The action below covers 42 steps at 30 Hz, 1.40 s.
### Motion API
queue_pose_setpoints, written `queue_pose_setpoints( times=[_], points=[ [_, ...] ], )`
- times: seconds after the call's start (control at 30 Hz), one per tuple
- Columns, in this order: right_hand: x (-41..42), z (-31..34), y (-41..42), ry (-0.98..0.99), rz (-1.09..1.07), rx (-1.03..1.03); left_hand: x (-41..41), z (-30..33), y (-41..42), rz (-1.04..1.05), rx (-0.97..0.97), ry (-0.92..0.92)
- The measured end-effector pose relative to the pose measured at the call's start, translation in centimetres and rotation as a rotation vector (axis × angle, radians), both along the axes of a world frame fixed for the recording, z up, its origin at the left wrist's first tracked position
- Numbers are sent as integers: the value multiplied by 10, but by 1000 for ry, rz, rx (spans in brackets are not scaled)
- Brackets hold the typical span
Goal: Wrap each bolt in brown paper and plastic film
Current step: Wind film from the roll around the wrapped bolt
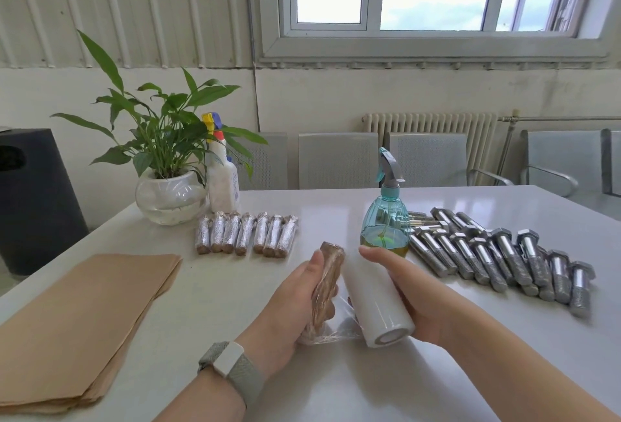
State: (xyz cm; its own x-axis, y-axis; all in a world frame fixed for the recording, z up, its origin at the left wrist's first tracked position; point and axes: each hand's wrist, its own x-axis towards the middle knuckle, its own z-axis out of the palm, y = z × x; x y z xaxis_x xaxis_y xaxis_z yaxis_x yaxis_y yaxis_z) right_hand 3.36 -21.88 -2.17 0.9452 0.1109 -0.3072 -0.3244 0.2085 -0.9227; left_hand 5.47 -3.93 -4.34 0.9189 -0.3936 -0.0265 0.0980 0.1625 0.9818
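My left hand (295, 300) grips a bolt wrapped in brown paper (327, 282), held nearly upright above the table. Clear film runs from its lower end to a white roll of plastic film (376, 307), which my right hand (413, 297) holds from the right side. A stack of brown paper sheets (77, 324) lies at the left. Several wrapped bolts (247, 235) lie in a row further back. Several bare steel bolts (497, 253) lie at the right.
A teal spray bottle (386, 216) stands just behind the film roll. A potted plant in a glass bowl (168, 193) and a white spray bottle (223, 183) stand at the back left of the white table (235, 304). Metal chairs line the far side.
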Motion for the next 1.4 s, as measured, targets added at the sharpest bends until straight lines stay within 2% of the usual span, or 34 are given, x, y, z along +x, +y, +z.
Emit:
queue_pose_setpoints(
  times=[0.13,0.3,0.43,0.53,0.67,0.83,0.9,1.0,1.1,1.23,1.3,1.4],
  points=[
    [-1,-3,8,-99,-49,-23,-1,3,-3,-1,-110,75],
    [-5,-4,23,-218,-84,-67,-2,5,-8,63,-181,71],
    [-4,-7,35,-334,-232,-189,-3,6,-11,164,-282,20],
    [-7,-10,48,-400,-317,-226,-6,5,-16,150,-409,25],
    [-9,-12,56,-421,-449,-305,-8,-2,-20,220,-487,85],
    [-6,-13,51,-412,-513,-405,-10,5,-19,105,-558,102],
    [-6,-13,47,-365,-495,-371,-7,4,-12,95,-464,40],
    [-8,-13,48,-312,-454,-228,-4,0,-10,206,-190,-223],
    [-9,-15,53,-265,-420,-128,-3,-2,-16,361,-156,-312],
    [-13,-11,56,-224,-305,-12,-1,-4,-17,412,-220,-241],
    [-13,-10,58,-234,-289,-1,2,-6,-17,367,-237,-185],
    [-13,-13,55,-207,-283,2,-1,-5,-18,247,-154,-176]
  ],
)
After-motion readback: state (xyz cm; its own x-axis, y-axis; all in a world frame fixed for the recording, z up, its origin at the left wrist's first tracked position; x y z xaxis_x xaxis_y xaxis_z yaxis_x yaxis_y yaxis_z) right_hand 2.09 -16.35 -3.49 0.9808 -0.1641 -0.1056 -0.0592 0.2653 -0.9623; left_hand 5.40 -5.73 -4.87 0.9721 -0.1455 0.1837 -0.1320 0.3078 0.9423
